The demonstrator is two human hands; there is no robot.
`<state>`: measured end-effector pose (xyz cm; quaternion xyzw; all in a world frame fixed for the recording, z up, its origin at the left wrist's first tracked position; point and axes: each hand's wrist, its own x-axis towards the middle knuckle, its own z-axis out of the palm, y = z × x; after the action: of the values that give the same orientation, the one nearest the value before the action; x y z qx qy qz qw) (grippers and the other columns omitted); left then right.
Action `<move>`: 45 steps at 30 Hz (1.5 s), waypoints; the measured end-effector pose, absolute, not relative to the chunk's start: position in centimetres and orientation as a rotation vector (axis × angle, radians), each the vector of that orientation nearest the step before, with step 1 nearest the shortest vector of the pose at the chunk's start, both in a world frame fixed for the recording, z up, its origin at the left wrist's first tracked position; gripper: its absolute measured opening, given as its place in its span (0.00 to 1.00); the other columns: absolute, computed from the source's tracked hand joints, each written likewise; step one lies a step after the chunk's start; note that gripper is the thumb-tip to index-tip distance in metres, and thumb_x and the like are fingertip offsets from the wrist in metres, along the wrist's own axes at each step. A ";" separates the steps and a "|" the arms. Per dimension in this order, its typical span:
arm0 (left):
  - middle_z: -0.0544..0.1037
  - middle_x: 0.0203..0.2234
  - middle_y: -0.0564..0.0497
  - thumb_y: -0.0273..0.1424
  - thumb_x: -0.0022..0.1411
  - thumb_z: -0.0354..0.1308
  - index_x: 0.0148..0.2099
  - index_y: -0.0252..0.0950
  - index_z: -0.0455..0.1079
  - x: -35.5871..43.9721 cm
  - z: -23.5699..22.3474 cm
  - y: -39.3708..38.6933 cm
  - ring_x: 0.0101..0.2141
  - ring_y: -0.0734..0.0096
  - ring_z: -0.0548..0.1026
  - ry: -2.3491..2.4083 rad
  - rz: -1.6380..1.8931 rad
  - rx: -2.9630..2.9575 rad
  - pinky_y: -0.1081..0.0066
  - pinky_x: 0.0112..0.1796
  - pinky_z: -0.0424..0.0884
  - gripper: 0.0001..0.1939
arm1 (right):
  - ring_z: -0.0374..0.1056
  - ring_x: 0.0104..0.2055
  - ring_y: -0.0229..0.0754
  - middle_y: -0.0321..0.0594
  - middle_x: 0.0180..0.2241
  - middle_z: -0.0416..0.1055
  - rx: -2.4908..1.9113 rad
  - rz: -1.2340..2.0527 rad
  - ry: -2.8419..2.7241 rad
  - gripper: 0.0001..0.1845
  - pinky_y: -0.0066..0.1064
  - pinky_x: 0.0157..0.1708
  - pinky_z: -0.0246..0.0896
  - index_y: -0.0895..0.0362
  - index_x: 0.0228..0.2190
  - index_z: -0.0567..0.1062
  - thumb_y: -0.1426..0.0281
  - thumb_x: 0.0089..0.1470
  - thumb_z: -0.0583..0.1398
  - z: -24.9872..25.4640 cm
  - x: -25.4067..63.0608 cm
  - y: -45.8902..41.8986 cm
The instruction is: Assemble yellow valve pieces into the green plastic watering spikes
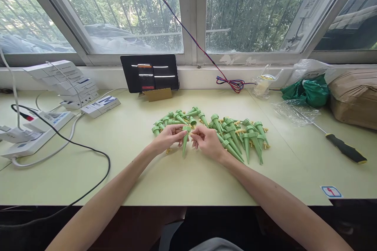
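Note:
My left hand (171,138) is closed around a green plant watering spike (185,145), held cap up with its tip pointing down. Close beside it, my right hand (207,141) pinches at the spike's small yellow valve (190,134), which is mostly covered by the fingers. Behind my hands lies a loose group of green spikes (192,112). A larger pile of spikes (232,135) with yellow valves spreads to the right of my right hand. Below my left fingers, a loose yellow valve (168,151) rests on the table.
A tablet (161,72) with a phone in front leans at the window. White boxes (100,106) and a power strip (38,135) with cables lie left on the pale table (206,188). At right are a screwdriver (346,148), a green bag (308,91) and a brown package (355,96).

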<state>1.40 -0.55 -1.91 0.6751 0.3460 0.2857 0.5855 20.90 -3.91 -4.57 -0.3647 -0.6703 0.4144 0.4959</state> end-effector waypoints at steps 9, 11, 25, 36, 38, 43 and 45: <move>0.73 0.23 0.53 0.43 0.60 0.62 0.53 0.31 0.70 1.6 -1.8 -0.7 0.22 0.77 0.68 0.886 0.698 1.610 0.75 0.24 0.67 0.25 | 0.70 0.19 0.38 0.34 0.20 0.70 -0.855 1.347 -1.365 0.13 0.30 0.19 0.68 0.56 0.26 0.68 0.61 0.52 0.63 -4.7 20.5 -3.5; 0.73 0.24 0.53 0.43 0.61 0.62 0.53 0.32 0.70 1.5 -1.9 -0.7 0.22 0.77 0.68 0.889 0.685 1.598 0.75 0.25 0.67 0.24 | 0.69 0.19 0.38 0.33 0.20 0.70 -0.861 1.260 -1.431 0.12 0.29 0.19 0.67 0.56 0.27 0.68 0.62 0.54 0.62 -4.8 20.6 -3.6; 0.71 0.22 0.54 0.44 0.60 0.62 0.52 0.31 0.71 1.9 -1.6 -1.0 0.21 0.76 0.68 0.889 0.762 1.671 0.73 0.25 0.66 0.25 | 0.69 0.20 0.38 0.33 0.20 0.69 -0.834 1.343 -1.344 0.17 0.29 0.19 0.67 0.56 0.26 0.67 0.57 0.50 0.65 -4.7 20.5 -3.5; 0.72 0.22 0.53 0.45 0.60 0.61 0.53 0.30 0.71 2.0 -1.5 -1.1 0.21 0.76 0.67 0.874 0.754 1.654 0.73 0.25 0.66 0.27 | 0.68 0.20 0.37 0.32 0.20 0.69 -0.861 1.261 -1.417 0.15 0.28 0.19 0.66 0.55 0.27 0.68 0.58 0.53 0.63 -4.5 20.6 -3.7; 0.72 0.22 0.54 0.45 0.60 0.62 0.53 0.31 0.71 1.9 -1.7 -1.0 0.21 0.76 0.67 0.880 0.757 1.670 0.73 0.26 0.67 0.26 | 0.69 0.20 0.37 0.33 0.21 0.69 -0.842 1.350 -1.354 0.17 0.28 0.19 0.66 0.56 0.26 0.67 0.57 0.51 0.64 -4.5 20.5 -3.6; 0.73 0.23 0.53 0.46 0.60 0.61 0.54 0.31 0.70 1.8 -1.8 -0.8 0.22 0.75 0.68 0.880 0.714 1.652 0.73 0.25 0.68 0.27 | 0.68 0.19 0.37 0.32 0.20 0.69 -0.873 1.228 -1.448 0.12 0.28 0.19 0.65 0.56 0.27 0.68 0.61 0.55 0.61 -4.6 20.6 -3.7; 0.73 0.24 0.52 0.46 0.60 0.61 0.53 0.31 0.70 1.8 -1.8 -0.8 0.22 0.76 0.68 0.864 0.701 1.622 0.73 0.25 0.68 0.27 | 0.67 0.18 0.36 0.32 0.19 0.68 -0.892 1.106 -1.535 0.11 0.28 0.19 0.64 0.55 0.27 0.68 0.63 0.58 0.59 -4.6 20.7 -3.9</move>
<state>1.78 -0.84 -1.84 0.6865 0.3658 0.2967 0.5541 20.66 -3.88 -4.65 -0.3690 -0.6350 0.4575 0.5013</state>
